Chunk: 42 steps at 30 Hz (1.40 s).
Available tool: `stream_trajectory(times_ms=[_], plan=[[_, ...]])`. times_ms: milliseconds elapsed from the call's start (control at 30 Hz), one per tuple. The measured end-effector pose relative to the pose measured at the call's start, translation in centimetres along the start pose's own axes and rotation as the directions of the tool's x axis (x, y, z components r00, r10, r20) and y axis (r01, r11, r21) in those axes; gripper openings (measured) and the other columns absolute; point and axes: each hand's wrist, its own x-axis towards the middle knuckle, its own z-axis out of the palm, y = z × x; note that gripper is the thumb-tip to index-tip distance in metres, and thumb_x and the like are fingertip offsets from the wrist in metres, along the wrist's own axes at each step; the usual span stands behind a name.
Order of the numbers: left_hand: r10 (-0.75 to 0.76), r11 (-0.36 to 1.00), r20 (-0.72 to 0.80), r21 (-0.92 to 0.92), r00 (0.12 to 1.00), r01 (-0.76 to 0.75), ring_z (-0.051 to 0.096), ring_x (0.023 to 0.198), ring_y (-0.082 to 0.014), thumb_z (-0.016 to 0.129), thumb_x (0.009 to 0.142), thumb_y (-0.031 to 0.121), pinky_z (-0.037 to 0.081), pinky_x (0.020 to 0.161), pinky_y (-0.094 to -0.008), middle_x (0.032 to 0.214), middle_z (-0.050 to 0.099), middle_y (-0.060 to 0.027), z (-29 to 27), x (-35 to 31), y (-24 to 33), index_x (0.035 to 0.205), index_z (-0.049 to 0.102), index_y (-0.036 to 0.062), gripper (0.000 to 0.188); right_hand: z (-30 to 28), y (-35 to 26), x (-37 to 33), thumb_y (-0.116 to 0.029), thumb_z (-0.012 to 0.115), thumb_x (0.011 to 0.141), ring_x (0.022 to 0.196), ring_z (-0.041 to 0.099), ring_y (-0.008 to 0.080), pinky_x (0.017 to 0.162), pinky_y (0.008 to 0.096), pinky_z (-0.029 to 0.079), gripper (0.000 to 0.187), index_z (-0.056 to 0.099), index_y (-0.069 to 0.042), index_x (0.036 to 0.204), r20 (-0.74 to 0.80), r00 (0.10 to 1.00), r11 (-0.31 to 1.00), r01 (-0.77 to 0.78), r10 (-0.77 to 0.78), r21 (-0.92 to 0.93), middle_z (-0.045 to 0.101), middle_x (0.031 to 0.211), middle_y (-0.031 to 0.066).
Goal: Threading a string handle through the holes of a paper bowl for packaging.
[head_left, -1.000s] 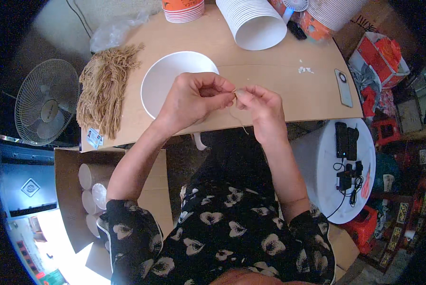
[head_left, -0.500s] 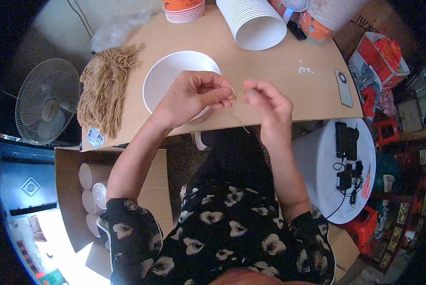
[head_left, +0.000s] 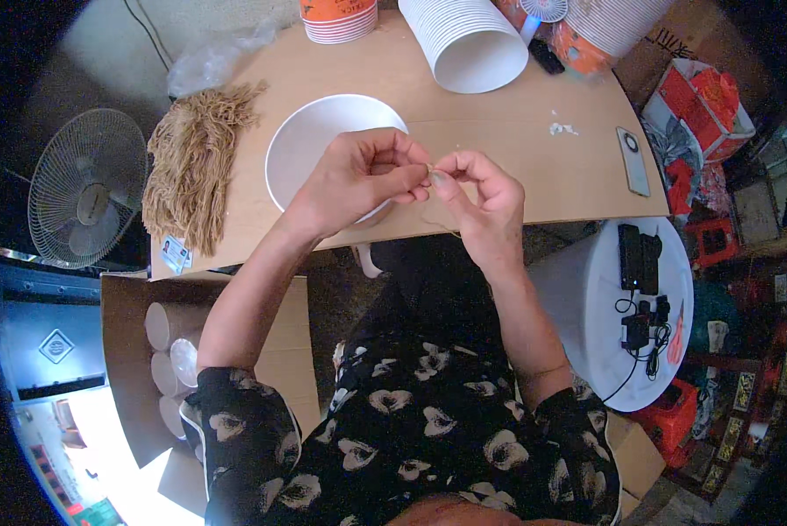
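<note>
Both hands meet over the table's front edge, pinching a thin tan string (head_left: 444,230) whose loose end hangs below them. My left hand (head_left: 358,180) has thumb and forefinger closed on it, in front of a white paper bucket (head_left: 301,145). Thumb and forefinger of my right hand (head_left: 485,206) are pressed together at the same spot, touching the left fingertips. The small part of the string between the fingertips is mostly hidden. A thick bundle of tan strings (head_left: 196,167) lies at the table's left end.
Stacked white buckets (head_left: 481,66) lie on their side at the back, beside orange printed buckets (head_left: 339,19). A phone (head_left: 633,162) rests at the right edge. A fan (head_left: 91,193) stands left. Below right, a white round drum (head_left: 608,351) carries black chargers; below left, a carton (head_left: 279,351) holds clear tubs.
My right hand has moved left, and its fingertips have come together with those of my left hand at the string. The left hand stays nearly still.
</note>
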Motion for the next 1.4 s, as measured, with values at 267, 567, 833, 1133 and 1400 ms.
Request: stream_trajectory(times_ms=[267, 567, 833, 1133, 1400], plan=[[0.136, 0.991, 0.008, 0.000, 0.991, -0.136, 0.068, 0.081, -0.0093, 0.066, 0.093, 0.002, 0.057, 0.072, -0.0222, 0.088, 0.069, -0.0054, -0.2, -0.1, -0.5, 0.102, 0.064, -0.0029, 0.011, -0.3, -0.5, 0.0, -0.010, 0.068, 0.092, 0.087, 0.063, 0.0117, 0.083, 0.0282, 0.050, 0.012, 0.066, 0.001, 0.094, 0.057, 0.998, 0.999, 0.000, -0.002, 0.036, 0.068, 0.090, 0.0039], [0.129, 0.992, 0.048, -0.022, 0.990, -0.128, 0.067, 0.078, -0.0079, 0.068, 0.091, 0.000, 0.055, 0.068, -0.0207, 0.084, 0.070, -0.0048, 0.2, -0.3, -0.1, 0.100, 0.064, -0.0014, 0.009, -1.0, 0.3, 0.5, -0.013, 0.065, 0.094, 0.081, 0.061, 0.0082, 0.077, 0.0240, 0.049, 0.012, 0.066, -0.001, 0.099, 0.166, 0.977, 0.965, -0.169, 0.137, 0.202, 0.066, 0.085, 0.0010], [0.085, 0.996, 0.025, 0.012, 0.996, -0.086, 0.067, 0.076, -0.0076, 0.068, 0.091, 0.001, 0.052, 0.064, -0.0191, 0.083, 0.070, -0.0047, 0.2, -0.4, 0.1, 0.099, 0.064, -0.0002, 0.008, -1.3, 1.6, 0.3, -0.018, 0.067, 0.094, 0.078, 0.060, 0.0082, 0.074, 0.0237, 0.048, 0.018, 0.066, -0.001, 0.100, 0.157, 0.951, 0.878, -0.306, 0.266, 0.367, 0.065, 0.083, 0.0014], [0.109, 0.994, 0.031, -0.015, 0.994, -0.109, 0.068, 0.078, -0.0080, 0.067, 0.092, -0.001, 0.053, 0.066, -0.0204, 0.085, 0.070, -0.0049, 0.3, -0.3, -0.3, 0.098, 0.064, -0.0005, 0.007, -1.3, -0.1, 0.3, -0.018, 0.068, 0.093, 0.082, 0.060, 0.0069, 0.075, 0.0225, 0.047, 0.018, 0.067, -0.001, 0.099, 0.139, 0.975, 0.963, -0.197, 0.173, 0.182, 0.067, 0.086, 0.0006], [0.067, 0.998, 0.029, -0.024, 0.997, -0.067, 0.067, 0.081, -0.0090, 0.065, 0.093, 0.000, 0.054, 0.069, -0.0214, 0.089, 0.071, -0.0064, 0.4, -0.4, 0.1, 0.107, 0.062, -0.0010, 0.014, -1.2, 1.0, 0.3, -0.016, 0.067, 0.094, 0.082, 0.058, 0.0064, 0.077, 0.0218, 0.046, 0.015, 0.064, -0.002, 0.096, 0.094, 0.975, 0.896, -0.222, 0.202, 0.383, 0.064, 0.088, -0.0004]])
